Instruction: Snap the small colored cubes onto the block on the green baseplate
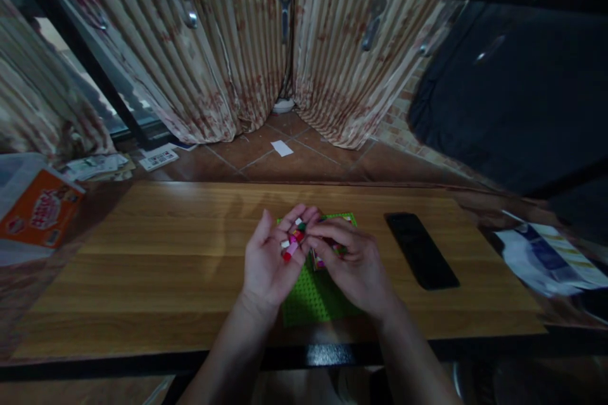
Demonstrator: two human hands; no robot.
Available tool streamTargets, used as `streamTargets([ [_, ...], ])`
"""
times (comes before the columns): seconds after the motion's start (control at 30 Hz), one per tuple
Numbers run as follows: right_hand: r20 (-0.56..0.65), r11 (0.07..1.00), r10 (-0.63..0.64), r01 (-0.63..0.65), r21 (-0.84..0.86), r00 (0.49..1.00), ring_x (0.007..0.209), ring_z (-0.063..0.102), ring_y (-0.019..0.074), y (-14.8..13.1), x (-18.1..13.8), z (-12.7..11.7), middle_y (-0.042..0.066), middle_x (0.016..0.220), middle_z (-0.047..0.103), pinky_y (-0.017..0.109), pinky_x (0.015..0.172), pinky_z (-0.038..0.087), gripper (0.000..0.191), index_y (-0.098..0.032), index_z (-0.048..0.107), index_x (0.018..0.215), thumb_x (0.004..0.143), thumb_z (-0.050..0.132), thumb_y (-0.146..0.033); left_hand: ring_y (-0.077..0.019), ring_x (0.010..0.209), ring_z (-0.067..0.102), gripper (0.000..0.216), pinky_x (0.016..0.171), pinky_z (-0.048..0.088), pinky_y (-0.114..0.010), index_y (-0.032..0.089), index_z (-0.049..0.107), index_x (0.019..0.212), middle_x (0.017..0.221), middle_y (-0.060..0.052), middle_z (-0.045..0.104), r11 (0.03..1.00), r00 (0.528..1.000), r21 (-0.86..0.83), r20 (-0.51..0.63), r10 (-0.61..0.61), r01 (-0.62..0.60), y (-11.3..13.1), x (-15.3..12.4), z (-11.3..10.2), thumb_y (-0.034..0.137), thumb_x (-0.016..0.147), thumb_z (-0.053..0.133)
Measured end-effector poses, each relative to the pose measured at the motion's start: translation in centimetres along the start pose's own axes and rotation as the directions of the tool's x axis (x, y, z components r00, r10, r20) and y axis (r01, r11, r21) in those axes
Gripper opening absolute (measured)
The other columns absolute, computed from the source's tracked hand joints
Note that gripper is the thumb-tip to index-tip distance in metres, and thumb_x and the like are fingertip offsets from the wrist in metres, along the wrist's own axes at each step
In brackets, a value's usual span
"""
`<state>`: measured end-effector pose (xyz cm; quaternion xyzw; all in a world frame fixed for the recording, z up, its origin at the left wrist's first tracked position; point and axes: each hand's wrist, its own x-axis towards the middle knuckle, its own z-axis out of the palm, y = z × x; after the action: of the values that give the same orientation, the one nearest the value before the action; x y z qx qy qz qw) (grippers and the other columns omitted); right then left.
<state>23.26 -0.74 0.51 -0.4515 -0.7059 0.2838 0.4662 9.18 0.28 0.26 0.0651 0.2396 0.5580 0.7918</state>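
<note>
My left hand (270, 262) is turned palm up over the table, with several small toy bricks (293, 245) in red, pink, white and green lying in the palm and along the fingers. My right hand (354, 259) reaches in from the right, its thumb and fingertips pinched together beside the left fingers. Whatever sits between those fingertips is too small or hidden to make out. Beneath both hands lies a green studded baseplate (313, 304). Some colourful pieces stand on it, partly covered by my right hand.
A black phone (420, 250) lies on the wooden table (171, 253) to the right. Beyond the left edge stands a clear plastic bin (21, 250) with an orange label. A crumpled plastic package (546, 256) is at the far right. Papers (159, 157) and striped curtains (228, 63) are behind the table.
</note>
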Motion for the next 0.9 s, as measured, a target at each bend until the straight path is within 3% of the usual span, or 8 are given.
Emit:
streamTargets([
  [0.3, 0.106, 0.997, 0.042, -0.035, -0.065, 0.993, 0.099, 0.065, 0.018, 0.4, -0.1, -0.1, 0.002, 0.105, 0.069, 0.034, 0.087, 0.052, 0.023, -0.029, 0.07, 0.108, 0.089, 0.062, -0.018, -0.0263, 0.117, 0.061, 0.055, 0.09, 0.051, -0.032, 0.011, 0.066, 0.113, 0.119, -0.017, 0.067, 0.999, 0.995, 0.038, 0.089, -0.038, 0.034, 0.0, 0.0, -0.1, 0.057, 0.091, 0.047],
  [0.53, 0.131, 0.998, 0.001, 0.008, -0.065, 0.991, 0.097, 0.064, 0.0176, 0.5, -0.2, 0.1, 0.003, 0.099, 0.067, 0.034, 0.086, 0.052, 0.013, -0.026, 0.073, 0.095, 0.09, 0.062, -0.021, -0.0273, 0.121, 0.058, 0.054, 0.092, 0.051, -0.032, 0.011, 0.068, 0.111, 0.118, -0.017, 0.067, 0.999, 0.996, 0.041, 0.075, -0.037, 0.034, -0.2, -0.1, -0.1, 0.057, 0.09, 0.049],
  [0.67, 0.064, 1.0, 0.03, -0.031, 0.006, 0.997, 0.092, 0.066, 0.0179, 0.6, -0.3, -0.2, 0.003, 0.096, 0.071, 0.033, 0.083, 0.053, 0.011, -0.025, 0.073, 0.093, 0.09, 0.062, -0.024, -0.0259, 0.117, 0.061, 0.049, 0.092, 0.052, -0.032, 0.01, 0.069, 0.107, 0.114, -0.017, 0.069, 0.999, 0.999, 0.028, 0.028, -0.018, 0.017, -0.2, 0.0, 0.1, 0.052, 0.092, 0.049],
  [0.77, -0.034, 0.986, 0.147, -0.144, 0.085, 0.988, 0.079, 0.067, 0.0176, 1.1, -0.3, -1.3, 0.003, 0.089, 0.074, 0.032, 0.074, 0.055, 0.012, -0.024, 0.073, 0.091, 0.087, 0.064, -0.031, -0.0232, 0.106, 0.065, 0.046, 0.089, 0.054, -0.031, 0.007, 0.07, 0.101, 0.108, -0.017, 0.07, 1.0, 0.999, 0.02, -0.047, 0.009, -0.008, -0.1, 0.3, -0.1, 0.047, 0.093, 0.049],
  [0.9, -0.203, 0.955, 0.281, -0.251, 0.161, 0.938, 0.068, 0.067, 0.0171, 2.2, -0.2, -3.5, 0.002, 0.078, 0.074, 0.031, 0.065, 0.057, 0.016, -0.022, 0.073, 0.085, 0.079, 0.072, -0.036, -0.0134, 0.073, 0.065, 0.032, 0.065, 0.056, -0.022, 0.008, 0.071, 0.089, 0.086, -0.012, 0.07, 0.994, 0.975, 0.104, -0.22, 0.04, -0.018, 0.0, 0.8, -0.8, 0.035, 0.092, 0.054],
])
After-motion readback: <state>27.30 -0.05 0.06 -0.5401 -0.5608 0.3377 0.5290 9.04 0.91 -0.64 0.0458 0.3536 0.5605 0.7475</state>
